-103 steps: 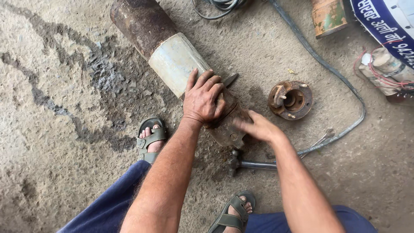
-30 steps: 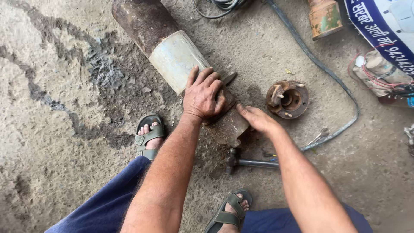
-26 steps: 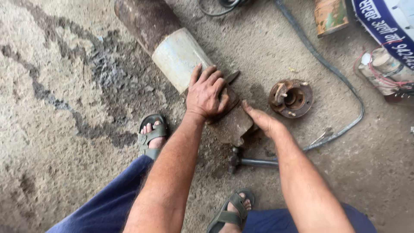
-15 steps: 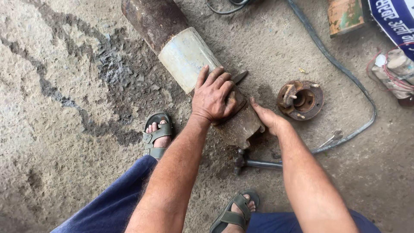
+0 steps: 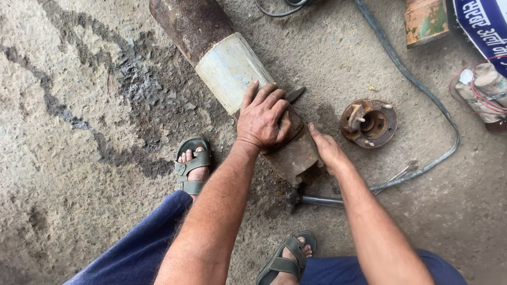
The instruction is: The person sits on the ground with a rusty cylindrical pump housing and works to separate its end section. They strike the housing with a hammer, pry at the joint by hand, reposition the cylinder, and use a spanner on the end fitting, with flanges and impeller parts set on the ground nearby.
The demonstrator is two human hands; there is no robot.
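- Hands first: our left hand (image 5: pixel 262 119) lies flat, fingers spread narrow, pressing on top of the rusty cylinder (image 5: pixel 248 89); it grips nothing.
- Our right hand (image 5: pixel 326 149) presses open-palmed against the cylinder's lower end, at 3 o'clock from the left hand, closed on nothing.
- We see the cylinder lying on the concrete floor (image 5: pixel 79 184), running from 11 o'clock down to 5 o'clock, with a pale sleeve (image 5: pixel 229 68) around its middle.
- At 5 o'clock of the cylinder's end, a metal tool (image 5: pixel 317 200) lies on the floor.
- A rusty round flange (image 5: pixel 368 123) sits at 3 o'clock, near our right hand, apart from it.
- A dark cable (image 5: pixel 422 95) curves beyond the flange.
- Our sandalled feet (image 5: pixel 193 166) flank the cylinder's end.
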